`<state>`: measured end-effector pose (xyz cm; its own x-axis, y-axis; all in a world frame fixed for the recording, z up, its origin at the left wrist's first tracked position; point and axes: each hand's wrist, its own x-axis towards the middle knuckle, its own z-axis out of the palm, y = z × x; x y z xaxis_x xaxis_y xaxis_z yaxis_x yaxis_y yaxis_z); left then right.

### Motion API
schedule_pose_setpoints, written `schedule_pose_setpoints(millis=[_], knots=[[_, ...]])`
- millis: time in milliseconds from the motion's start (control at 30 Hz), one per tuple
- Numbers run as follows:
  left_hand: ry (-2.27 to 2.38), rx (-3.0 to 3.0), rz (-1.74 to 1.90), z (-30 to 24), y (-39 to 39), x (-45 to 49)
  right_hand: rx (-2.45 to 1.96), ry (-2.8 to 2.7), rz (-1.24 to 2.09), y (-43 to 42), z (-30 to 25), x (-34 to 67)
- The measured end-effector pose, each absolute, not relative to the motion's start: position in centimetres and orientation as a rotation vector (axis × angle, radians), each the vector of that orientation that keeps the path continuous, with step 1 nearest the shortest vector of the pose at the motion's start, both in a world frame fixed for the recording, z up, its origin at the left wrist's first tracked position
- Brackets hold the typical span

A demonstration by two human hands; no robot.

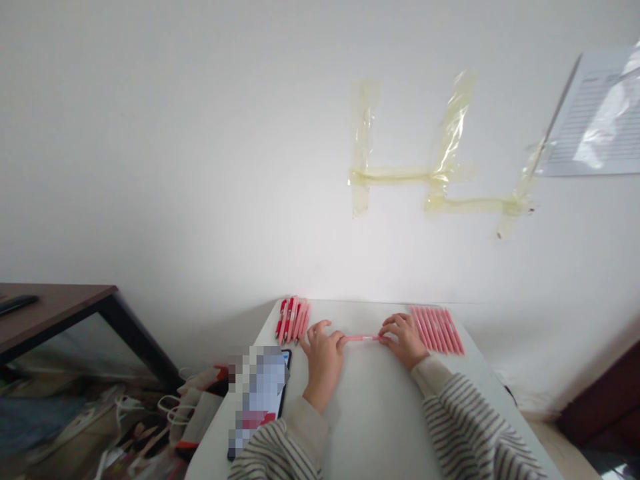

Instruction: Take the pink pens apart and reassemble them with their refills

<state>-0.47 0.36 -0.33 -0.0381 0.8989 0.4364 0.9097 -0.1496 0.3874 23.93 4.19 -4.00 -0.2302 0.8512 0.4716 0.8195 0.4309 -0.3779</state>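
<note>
holding pink pen [363, 338], bags [201, 415] beside table [373, 413]

1. This is an indoor room, either a home or a small office; which of the two cannot be told for certain.
2. Beyond the left hand [323, 357] and right hand [404, 339] rises a plain white wall [200, 147], with strips of yellowish tape [400, 175] above the hands.
3. Up and right of the right hand hangs a printed sheet [580, 113], an office-like touch.
4. Beneath both hands, a small white table [380, 413] stands at the wall.
5. Well left of the left hand is a brown-topped desk [55, 310] with a black frame; nearer, bags [193, 413] and clutter crowd the floor, more like a home.
</note>
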Motion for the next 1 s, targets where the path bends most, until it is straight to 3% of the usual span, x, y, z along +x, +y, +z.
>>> schedule_pose_setpoints(millis=[1000], knots=[[-2.061,-2.148,-0.981,-0.34,0.50,-0.63,-1.375,-2.050,0.024,4.37,-4.55,24.09]])
